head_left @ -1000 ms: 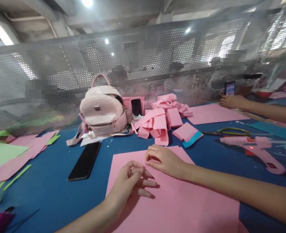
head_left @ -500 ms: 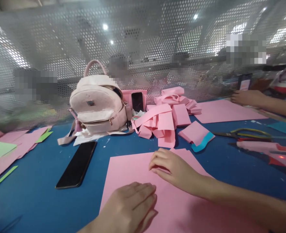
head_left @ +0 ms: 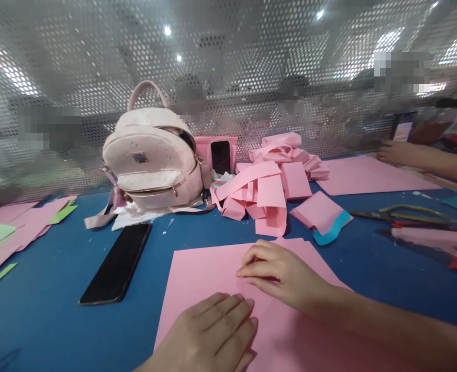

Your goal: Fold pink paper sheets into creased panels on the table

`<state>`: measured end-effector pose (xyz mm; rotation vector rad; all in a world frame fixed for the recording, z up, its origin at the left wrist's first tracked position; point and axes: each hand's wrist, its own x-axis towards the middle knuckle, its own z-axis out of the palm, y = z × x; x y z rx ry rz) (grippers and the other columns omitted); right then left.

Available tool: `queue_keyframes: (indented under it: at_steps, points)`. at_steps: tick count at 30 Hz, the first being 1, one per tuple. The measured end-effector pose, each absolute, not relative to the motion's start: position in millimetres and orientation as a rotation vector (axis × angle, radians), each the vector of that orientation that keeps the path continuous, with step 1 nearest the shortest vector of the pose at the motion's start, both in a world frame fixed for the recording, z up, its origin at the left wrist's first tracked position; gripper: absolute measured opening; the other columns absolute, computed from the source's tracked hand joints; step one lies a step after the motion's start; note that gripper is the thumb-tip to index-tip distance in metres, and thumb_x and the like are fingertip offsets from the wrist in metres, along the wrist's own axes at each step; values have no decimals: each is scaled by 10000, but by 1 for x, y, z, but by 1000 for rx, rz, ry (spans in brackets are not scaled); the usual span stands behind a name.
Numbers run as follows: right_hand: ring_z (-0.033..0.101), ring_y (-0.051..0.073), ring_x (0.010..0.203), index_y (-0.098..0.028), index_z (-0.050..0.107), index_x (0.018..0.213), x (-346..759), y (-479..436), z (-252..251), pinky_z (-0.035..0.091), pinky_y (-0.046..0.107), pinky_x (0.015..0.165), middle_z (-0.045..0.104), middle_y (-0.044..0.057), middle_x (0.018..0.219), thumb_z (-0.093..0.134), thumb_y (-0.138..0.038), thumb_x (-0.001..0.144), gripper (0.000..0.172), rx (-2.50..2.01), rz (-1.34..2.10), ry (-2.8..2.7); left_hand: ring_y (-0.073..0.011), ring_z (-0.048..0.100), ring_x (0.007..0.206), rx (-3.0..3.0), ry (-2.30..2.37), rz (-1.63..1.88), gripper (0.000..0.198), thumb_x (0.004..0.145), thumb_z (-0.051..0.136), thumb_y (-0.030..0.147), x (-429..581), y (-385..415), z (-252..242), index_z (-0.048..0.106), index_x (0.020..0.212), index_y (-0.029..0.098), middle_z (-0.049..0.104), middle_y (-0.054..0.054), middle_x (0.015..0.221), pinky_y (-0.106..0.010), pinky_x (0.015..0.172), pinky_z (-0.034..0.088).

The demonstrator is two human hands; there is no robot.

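A large pink paper sheet (head_left: 205, 268) lies on the blue table in front of me, its lower part running out of view. My left hand (head_left: 213, 330) rests flat on it, palm down, fingers stretched out side by side. Just beyond and to the right, my right hand (head_left: 275, 268) touches the same sheet with curled fingers. Its thumb and fingertips come close together in a pinch; whatever may be between them is too small or hidden to make out. Another pink edge shows at the sheet's upper right.
A black phone (head_left: 116, 263) lies left of the sheet. Behind stand a pale pink backpack (head_left: 151, 160) and folded pink paper pieces (head_left: 271, 191). To the right are a pink-and-blue paper piece (head_left: 321, 214), scissors (head_left: 410, 213), a glue gun (head_left: 433, 237) and another person's hand (head_left: 401, 154).
My right hand's fingertips have drawn closer together. My left hand has slid slightly right, its fingers a little more spread. The view has shifted slightly.
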<state>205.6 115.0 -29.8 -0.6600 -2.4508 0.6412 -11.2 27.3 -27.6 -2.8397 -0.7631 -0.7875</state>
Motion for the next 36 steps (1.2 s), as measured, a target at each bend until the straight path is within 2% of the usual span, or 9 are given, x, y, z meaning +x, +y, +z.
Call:
queue_keyframes:
  at_steps: [3, 9, 20, 32, 36]
  points:
    - [605, 187, 903, -252, 759, 1024, 206, 115, -31, 481, 328, 785, 715, 43, 976, 555, -286, 988, 210, -646, 594, -2490, -272, 743, 982, -2767, -760, -736, 261, 882, 624, 197, -11, 27, -27, 721, 1101, 94, 732, -130, 1136, -337, 912, 592]
    - [623, 173, 915, -202, 738, 1009, 207, 112, -30, 466, 316, 819, 719, 43, 980, 571, -266, 985, 180, -583, 544, -2484, -240, 765, 904, -2605, -710, -870, 248, 914, 525, 159, -10, 27, -30, 738, 1026, 99, 773, -94, 1044, -332, 792, 642]
    - [606, 174, 879, -191, 718, 963, 205, 109, -25, 430, 332, 811, 719, 31, 929, 587, -237, 978, 140, -651, 543, -2473, -213, 763, 913, -2609, -677, -858, 252, 942, 517, 192, -9, 28, -28, 745, 1023, 122, 767, -63, 1077, -317, 790, 645]
    - [612, 155, 892, -199, 706, 979, 205, 111, -28, 421, 310, 824, 719, 11, 949, 594, -224, 973, 115, -652, 551, -2460, -222, 730, 1027, -2647, -618, -778, 292, 977, 475, 198, -10, 28, -27, 742, 1058, 110, 733, -91, 1156, -318, 863, 617]
    - [617, 156, 877, -196, 707, 968, 204, 111, -27, 422, 311, 816, 721, 15, 934, 589, -220, 975, 121, -653, 535, -2459, -213, 745, 985, -2635, -621, -782, 284, 970, 486, 207, -10, 29, -27, 747, 1046, 122, 748, -69, 1126, -310, 835, 629]
